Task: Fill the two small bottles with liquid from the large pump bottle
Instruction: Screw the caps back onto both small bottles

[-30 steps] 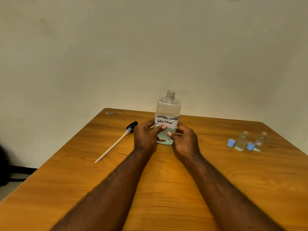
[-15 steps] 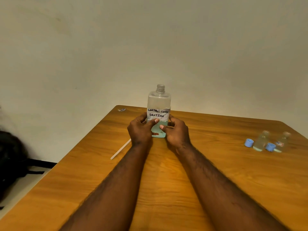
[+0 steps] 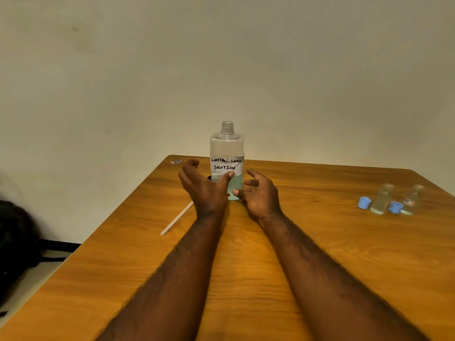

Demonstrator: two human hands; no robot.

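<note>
Head view, the only one: both hands sit at the base of the large bottle [image 3: 227,158], which stands upright near the far edge of the wooden table [image 3: 320,254]. The left hand [image 3: 204,188] is spread, fingers curled loosely, with its thumb tip against the lower edge of the bottle's label; the right hand [image 3: 261,195] is spread too, fingers apart, one fingertip at or just beside the bottle's foot, gripping nothing.

Judging by the task, the step in hand is to get the liquid across to the two small bottles [image 3: 394,200], which stand well apart to the right, uncapped, with two blue caps [image 3: 364,202] beside them. To do this well, one hand should close firmly around the body below the shoulder, since the neck is open and the bottle would spill if tipped carelessly. Bringing a small bottle close before pouring seems wiser than carrying the open large one across. The small necks look narrow, so a slow, steady tilt is called for.

The large bottle is clear, square-shouldered, with a threaded neck and no pump fitted. Its white label reads "contact lens solution" by hand. Pale greenish liquid fills only the lower part. A white dip tube [image 3: 177,219] lies on the table to its left, its upper end hidden behind the left hand.
</note>
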